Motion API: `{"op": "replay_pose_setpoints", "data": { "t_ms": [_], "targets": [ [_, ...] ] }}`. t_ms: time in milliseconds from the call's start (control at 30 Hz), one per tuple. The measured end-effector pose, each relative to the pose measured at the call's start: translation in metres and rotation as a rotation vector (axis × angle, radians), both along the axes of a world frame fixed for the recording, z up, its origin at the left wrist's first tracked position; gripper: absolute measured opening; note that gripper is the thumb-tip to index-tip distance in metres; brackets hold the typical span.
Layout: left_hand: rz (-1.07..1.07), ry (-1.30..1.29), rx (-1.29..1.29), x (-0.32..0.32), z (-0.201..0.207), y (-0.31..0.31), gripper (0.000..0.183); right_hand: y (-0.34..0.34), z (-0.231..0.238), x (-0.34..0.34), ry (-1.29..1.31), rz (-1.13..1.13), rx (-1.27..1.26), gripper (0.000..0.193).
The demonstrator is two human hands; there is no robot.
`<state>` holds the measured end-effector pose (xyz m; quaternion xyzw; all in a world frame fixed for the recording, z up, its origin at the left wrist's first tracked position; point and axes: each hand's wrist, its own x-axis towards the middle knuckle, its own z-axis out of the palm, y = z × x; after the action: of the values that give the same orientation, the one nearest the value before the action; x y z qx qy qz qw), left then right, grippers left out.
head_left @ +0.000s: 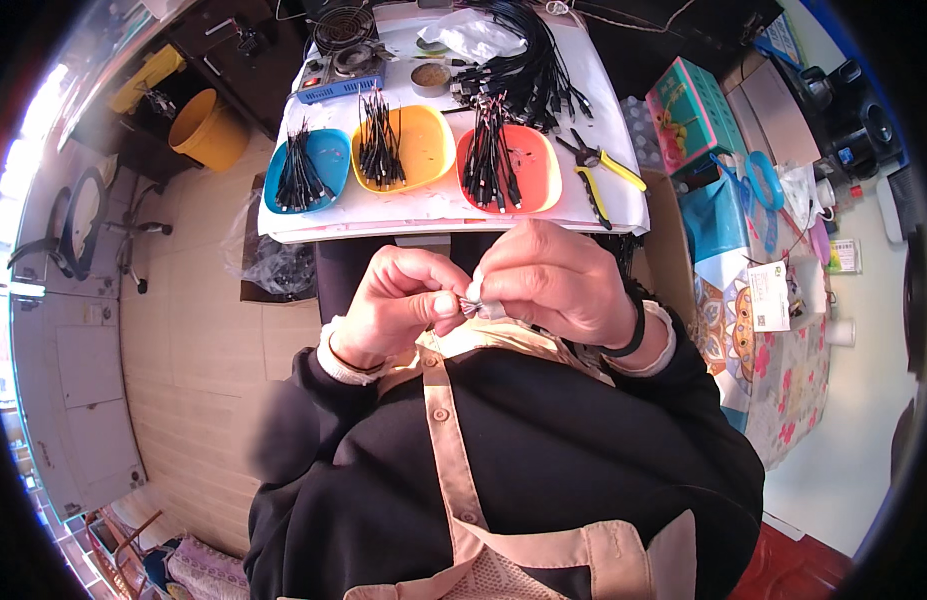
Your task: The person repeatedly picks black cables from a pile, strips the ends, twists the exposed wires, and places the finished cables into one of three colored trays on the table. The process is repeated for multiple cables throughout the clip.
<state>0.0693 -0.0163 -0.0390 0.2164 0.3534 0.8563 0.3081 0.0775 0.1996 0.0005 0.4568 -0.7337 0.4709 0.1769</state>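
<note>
Close to my chest, just off the table's front edge, my two hands meet. My left hand (401,300) is closed, its thumb and forefinger pinching a small bundle of thin strands (470,307). My right hand (555,280) is closed too, its fingertips on a pale, whitish piece (492,310) at the same bundle. What kind of thing this is, the fingers hide. Beyond the hands stand a blue tray (332,147), a yellow tray (429,140) and a red tray (541,170), each holding short black cables with bare ends.
Yellow-and-black wire strippers (603,172) lie right of the red tray. Behind are a pile of black cables (528,60), a round tin (430,78), a blue-fronted device (341,88) and a small fan (345,28). A yellow bin (209,130) stands left; a green-pink box (691,118) right.
</note>
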Motion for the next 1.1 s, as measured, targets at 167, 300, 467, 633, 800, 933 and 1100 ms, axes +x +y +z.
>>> {"op": "replay_pose_setpoints", "data": {
  "t_ms": [167, 300, 467, 633, 800, 933, 1100],
  "targets": [
    [0.067, 0.281, -0.257, -0.001, 0.016, -0.003, 0.010, 0.001, 0.002, 0.004, -0.132, 0.016, 0.035, 0.010],
    [0.347, 1.214, -0.549, -0.011, 0.027, -0.005, 0.014, 0.004, -0.004, 0.011, -1.103, 0.204, -0.153, 0.010],
    [0.364, 1.129, -0.543, -0.008, 0.028, -0.006, 0.013, 0.005, -0.003, 0.012, -1.014, 0.143, -0.120, 0.015],
    [0.306, 0.891, -0.522, -0.005, 0.021, -0.011, 0.013, 0.005, 0.003, 0.014, -0.062, -0.118, 0.219, 0.026],
    [0.380, 1.036, -0.627, -0.006, 0.010, -0.017, 0.016, -0.001, 0.005, 0.006, -0.178, -0.051, 0.214, 0.024],
    [0.487, 1.400, -0.501, -0.006, 0.007, -0.014, 0.023, 0.002, 0.002, 0.000, -1.541, 0.169, -0.142, 0.010],
    [0.298, 0.949, -0.210, 0.003, 0.007, -0.010, 0.013, 0.001, -0.001, 0.011, -1.087, 0.171, -0.058, 0.025]
  ]
}}
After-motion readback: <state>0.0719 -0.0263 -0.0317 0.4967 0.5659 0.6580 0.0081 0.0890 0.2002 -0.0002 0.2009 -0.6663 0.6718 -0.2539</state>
